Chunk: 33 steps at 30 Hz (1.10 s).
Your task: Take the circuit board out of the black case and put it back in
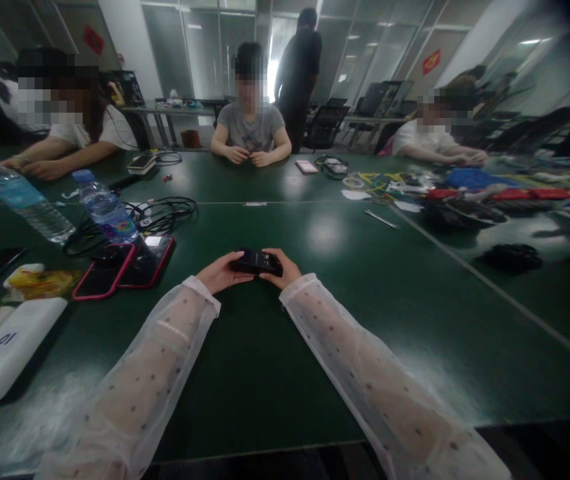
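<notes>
A small black box [255,261] with faint pale print on top is held between my two hands, over the middle of the green table [275,347]. At its left end, my left hand [223,272] grips it with the thumb on top and the fingers along the near side. My right hand [285,267] closes round the right end, its fingertips at the top and near edge. Sheer white dotted sleeves cover both forearms. Whether the box touches the table cannot be made out.
Left of my hands lie two red-edged phones [152,262], a bottle [107,207], black cables [175,207] and a white device [15,350]. A wrench [382,219] and heaped cables [389,183] are to the right. People sit across the table.
</notes>
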Tool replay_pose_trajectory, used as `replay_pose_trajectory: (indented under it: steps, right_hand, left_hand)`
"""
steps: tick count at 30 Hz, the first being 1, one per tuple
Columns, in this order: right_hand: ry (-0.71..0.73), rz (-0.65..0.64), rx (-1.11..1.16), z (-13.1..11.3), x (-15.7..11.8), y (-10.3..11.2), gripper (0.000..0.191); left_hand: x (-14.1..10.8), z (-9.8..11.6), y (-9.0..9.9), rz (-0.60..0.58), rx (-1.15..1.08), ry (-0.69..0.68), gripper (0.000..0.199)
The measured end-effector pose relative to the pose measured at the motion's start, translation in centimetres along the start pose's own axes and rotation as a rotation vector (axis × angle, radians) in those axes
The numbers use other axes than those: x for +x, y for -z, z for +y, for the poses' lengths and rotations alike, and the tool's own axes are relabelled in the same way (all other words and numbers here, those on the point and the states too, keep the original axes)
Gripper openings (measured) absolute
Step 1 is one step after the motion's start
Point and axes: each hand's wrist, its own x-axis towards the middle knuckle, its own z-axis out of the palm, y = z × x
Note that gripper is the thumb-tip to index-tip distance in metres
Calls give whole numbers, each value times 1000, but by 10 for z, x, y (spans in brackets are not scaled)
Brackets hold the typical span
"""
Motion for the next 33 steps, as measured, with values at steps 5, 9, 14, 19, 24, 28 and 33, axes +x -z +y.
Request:
replay_pose_trajectory:
  steps: [5, 9, 14, 19, 24, 28, 33]
  right_hand:
    - [-10, -10, 8, 0, 0, 1, 58]
    - [-17, -19, 8, -5, 0, 3, 58]
    - [-25, -24, -2, -7, 0, 4, 59]
    - [-16, -21, -7, -7, 0, 5, 58]
    - [-19, -39, -13, -5, 0, 5, 59]
    - [-32, -39, -7, -4, 0, 4, 58]
    - [7, -21, 6, -1, 0, 3, 59]
  left_hand:
    - [0, 0, 0, 14, -9, 9, 47]
    - [-1, 1, -2, 7, -7, 17, 52]
    - [-2, 2, -3, 3, -3, 13, 48]
    - [-2, 3, -4, 4, 8, 19, 47]
    - [-2, 3, -4, 19, 11, 15, 50]
    - [-1, 2, -2, 17, 4, 20, 50]
    - [0, 1, 0, 16, -3, 14, 45]
